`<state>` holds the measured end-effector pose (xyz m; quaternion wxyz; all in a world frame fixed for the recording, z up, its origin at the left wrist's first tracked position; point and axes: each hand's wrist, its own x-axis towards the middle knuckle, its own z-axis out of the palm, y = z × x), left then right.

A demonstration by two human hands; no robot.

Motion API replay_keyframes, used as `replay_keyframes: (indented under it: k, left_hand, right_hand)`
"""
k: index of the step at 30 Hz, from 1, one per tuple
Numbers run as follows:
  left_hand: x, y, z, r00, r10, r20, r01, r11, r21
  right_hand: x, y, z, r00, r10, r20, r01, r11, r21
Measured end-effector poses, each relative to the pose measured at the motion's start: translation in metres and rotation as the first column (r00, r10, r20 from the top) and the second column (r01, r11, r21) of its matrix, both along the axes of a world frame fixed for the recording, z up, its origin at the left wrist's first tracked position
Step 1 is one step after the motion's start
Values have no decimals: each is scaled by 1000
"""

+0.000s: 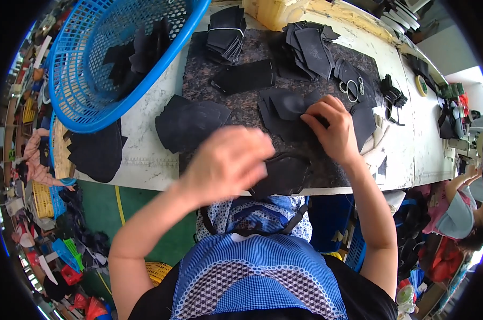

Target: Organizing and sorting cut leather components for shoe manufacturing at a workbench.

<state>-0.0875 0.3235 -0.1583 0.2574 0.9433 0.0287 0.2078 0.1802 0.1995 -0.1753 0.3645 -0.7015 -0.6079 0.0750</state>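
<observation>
My right hand (332, 125) is closed, thumb and fingertips pinching the edge of a black fabric-like cut piece (288, 104) on top of a small pile. Smeared by motion, my left hand (228, 160) hovers over the near part of the dark speckled board; its fingers cannot be made out clearly. Left of it lies a fanned pile of black cut pieces (190, 125). Partly behind its fingertips, more black pieces (284, 173) rest at the table's near edge. A single black panel (244, 77) lies flat farther back.
A blue perforated basket (180, 56) holding black pieces leans in at the far left. At the back stand a banded black stack (225, 34) and a loose stack (310, 48). Metal finger loops (350, 90) lie right of it. Other people (460, 213) are at the sides.
</observation>
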Motion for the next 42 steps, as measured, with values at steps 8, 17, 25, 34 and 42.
replay_keyframes:
  k: [8, 17, 25, 34, 42]
  left_hand:
    - [45, 110, -18, 806, 571, -154, -525, 811, 259]
    - [15, 40, 52, 945, 287, -153, -323, 765, -557]
    - [-51, -33, 34, 875, -197, -442, -381, 284, -880]
    - [-33, -41, -2, 821, 87, -564, -560, 315, -766]
    - [-23, -31, 9, 724, 71, -686, -645, 425, -636]
  right_hand:
    - [-76, -40, 49, 946, 275, 171, -281, 960, 13]
    - [-77, -88, 33, 989, 34, -145, -32, 999, 13]
    - [-87, -113, 46, 218, -303, -928, -363, 857, -365]
    - [-81, -75, 16, 691, -346, -635, 13, 884, -468]
    - [-82, -68, 14, 773, -337, -538, 46, 875, -483]
